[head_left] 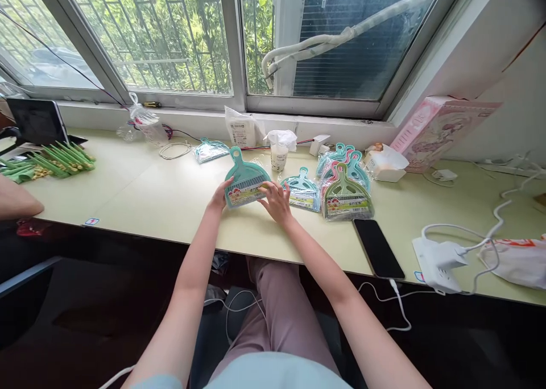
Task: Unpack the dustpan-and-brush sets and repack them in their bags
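A teal mini dustpan and brush set (245,176) with a printed label is tilted up above the table, its handle pointing away from me. My left hand (220,195) is closed on its left edge. At its right edge, the fingers of my right hand (276,200) grip the corner by the label. Just right of it lies a blue wrapped dustpan set (302,189). Farther right is a pile of wrapped sets, with a green dustpan set (346,198) in front. Another wrapped set (210,150) lies behind, near the windowsill.
A phone (379,248) on a cable and a white power strip (437,264) are at right. A tissue pack (386,162), pink box (443,130) and drink cup (279,157) stand at the back. At left are green stalks (63,160), a tablet (36,121) and another person's arm (17,200).
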`<state>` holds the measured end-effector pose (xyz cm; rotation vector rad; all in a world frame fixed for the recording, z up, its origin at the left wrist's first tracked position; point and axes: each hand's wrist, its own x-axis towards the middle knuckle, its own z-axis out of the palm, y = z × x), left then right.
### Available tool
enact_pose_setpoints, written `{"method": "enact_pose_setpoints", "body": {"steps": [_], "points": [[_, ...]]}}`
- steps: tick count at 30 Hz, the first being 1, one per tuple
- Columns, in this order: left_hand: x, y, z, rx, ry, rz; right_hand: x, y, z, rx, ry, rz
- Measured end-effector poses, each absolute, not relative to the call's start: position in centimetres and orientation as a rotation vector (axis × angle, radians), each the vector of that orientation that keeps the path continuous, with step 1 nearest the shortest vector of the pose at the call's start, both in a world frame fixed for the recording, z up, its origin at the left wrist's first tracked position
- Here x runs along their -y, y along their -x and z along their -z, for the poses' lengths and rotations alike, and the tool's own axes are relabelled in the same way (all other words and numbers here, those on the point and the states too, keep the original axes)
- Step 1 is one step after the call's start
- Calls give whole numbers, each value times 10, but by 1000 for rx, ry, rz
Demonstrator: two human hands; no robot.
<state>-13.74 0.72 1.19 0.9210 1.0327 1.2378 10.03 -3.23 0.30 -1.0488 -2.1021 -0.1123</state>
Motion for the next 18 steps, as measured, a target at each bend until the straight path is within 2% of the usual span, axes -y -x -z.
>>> {"method": "enact_pose_setpoints", "body": {"steps": [6,11,18], "points": [[0,128,-7,-987,-947,-1150,33,-98,-3,2205,1134,45],[8,115,-10,-963,-974,-1061,34,-91,0,2373,1010,6],[0,117,-3,-938,-908,-1174,35,-88,-2,2336,899,29]]}}
